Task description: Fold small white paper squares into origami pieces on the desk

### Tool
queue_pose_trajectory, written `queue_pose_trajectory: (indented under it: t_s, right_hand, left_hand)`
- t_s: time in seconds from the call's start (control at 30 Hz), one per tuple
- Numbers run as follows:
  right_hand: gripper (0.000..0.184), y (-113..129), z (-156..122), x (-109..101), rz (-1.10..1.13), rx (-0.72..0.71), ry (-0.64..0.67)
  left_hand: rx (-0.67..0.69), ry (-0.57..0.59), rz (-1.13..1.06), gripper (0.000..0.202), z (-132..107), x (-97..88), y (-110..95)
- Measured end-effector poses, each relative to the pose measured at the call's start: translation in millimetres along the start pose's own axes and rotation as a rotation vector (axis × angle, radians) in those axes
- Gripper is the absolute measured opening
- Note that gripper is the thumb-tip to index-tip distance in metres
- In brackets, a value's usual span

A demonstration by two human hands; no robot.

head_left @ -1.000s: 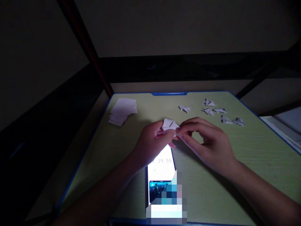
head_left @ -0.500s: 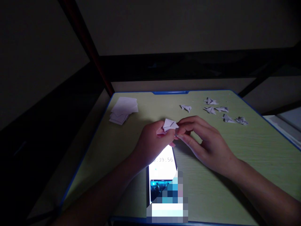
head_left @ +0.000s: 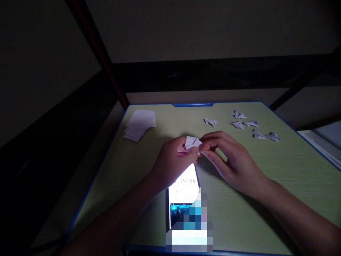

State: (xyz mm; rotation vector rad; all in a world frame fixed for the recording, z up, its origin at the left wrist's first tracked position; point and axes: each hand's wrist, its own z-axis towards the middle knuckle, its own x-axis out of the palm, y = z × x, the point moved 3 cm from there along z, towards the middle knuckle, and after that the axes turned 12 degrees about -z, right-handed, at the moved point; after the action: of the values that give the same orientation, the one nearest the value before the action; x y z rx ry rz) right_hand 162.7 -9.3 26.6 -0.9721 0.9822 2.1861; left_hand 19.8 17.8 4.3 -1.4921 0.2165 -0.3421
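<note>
A small folded white paper piece is held just above the green table, near its middle. My left hand grips it from the left, fingers curled around its lower edge. My right hand pinches its right corner between thumb and fingertips. Both hands meet over the top of a lit phone lying flat on the table.
A stack of white paper squares lies at the far left of the table. Several finished folded paper pieces are spread at the far right. The table has a blue rim. Dark bed-frame bars rise behind.
My right hand's fingers have closed in a little tighter on the paper's right corner. The left hand and the paper have barely moved.
</note>
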Motion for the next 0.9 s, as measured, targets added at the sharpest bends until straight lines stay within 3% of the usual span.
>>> queue_pose_trajectory:
  t_s: [0.3, 0.9]
  right_hand:
    - [0.026, -2.0, -7.1, 5.9, 0.099, 0.125, -0.135]
    - [0.013, 3.8, -5.5, -0.9, 0.040, 0.087, -0.186]
  left_hand:
    - [-0.062, -0.073, -0.086, 0.009, 2.3, -6.0, -3.4]
    - [-0.110, -0.076, -0.287, 0.009, -0.7, -0.7, -7.9]
